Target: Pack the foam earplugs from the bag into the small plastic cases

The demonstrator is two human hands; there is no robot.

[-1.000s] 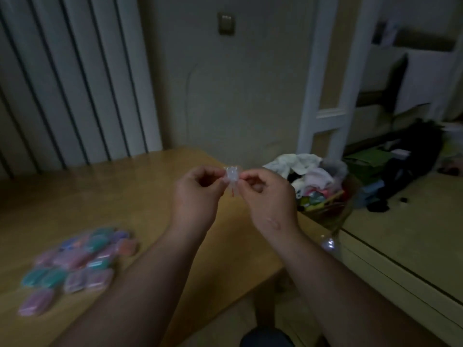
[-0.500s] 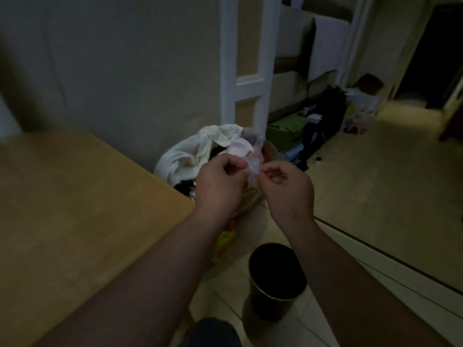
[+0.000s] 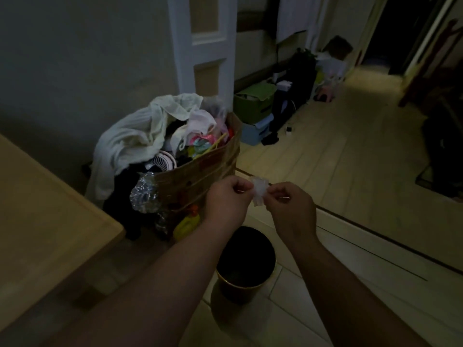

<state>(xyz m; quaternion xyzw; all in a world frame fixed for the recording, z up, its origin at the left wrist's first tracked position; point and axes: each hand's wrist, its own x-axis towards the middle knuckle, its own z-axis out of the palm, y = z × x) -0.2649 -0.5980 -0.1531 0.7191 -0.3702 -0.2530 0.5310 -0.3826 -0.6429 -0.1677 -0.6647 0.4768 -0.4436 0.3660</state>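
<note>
A small clear plastic wrapper (image 3: pixel 259 192) is stretched between my two hands. My left hand (image 3: pixel 226 202) pinches its left edge and my right hand (image 3: pixel 290 207) pinches its right edge. Both hands hover off the table, above the floor and a dark waste bin (image 3: pixel 246 265). No earplug can be made out inside the wrapper. The plastic cases are out of view.
The wooden table's corner (image 3: pixel 50 221) is at the left. A cardboard box (image 3: pixel 200 171) overflowing with clothes and clutter stands behind my hands. Green and blue boxes (image 3: pixel 254 103) and dark bags sit by the wall. Pale floorboards stretch to the right.
The view has swung right, away from the table and the coloured cases, toward the floor. My hands, still pinching the wrapper, have moved over the waste bin.
</note>
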